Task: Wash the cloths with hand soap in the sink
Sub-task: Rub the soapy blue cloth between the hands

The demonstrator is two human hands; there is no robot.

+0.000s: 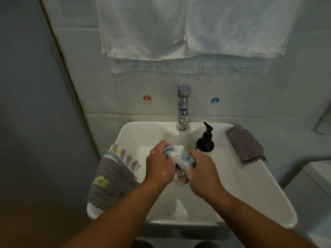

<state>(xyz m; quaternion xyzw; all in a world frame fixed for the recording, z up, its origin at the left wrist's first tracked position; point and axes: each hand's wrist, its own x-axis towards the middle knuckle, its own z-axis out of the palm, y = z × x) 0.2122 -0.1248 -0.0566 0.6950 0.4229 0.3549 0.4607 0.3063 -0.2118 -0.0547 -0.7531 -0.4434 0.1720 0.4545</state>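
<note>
Three cloths (180,154) (111,178) (245,144), two hanging towels (143,27) (238,24), one soap bottle (205,143), one tap (183,108), one sink (250,190)

A pale blue and white cloth (179,156) is lathered white above a white sink (250,185). The grey cloth (112,178) carries a yellow-green motif and a scalloped border of white, teal and mauve. The mauve-grey cloth (245,144) is ribbed and plain. The soap bottle (205,142) is black. There is a red sticker (147,99) and a blue sticker (215,100).

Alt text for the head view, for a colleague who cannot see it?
The left hand and right hand grip a soapy blue cloth over the sink, below the tap. A crochet-edged grey cloth drapes the left rim, a plain grey cloth the right; a black pump bottle stands beside the tap.
</note>
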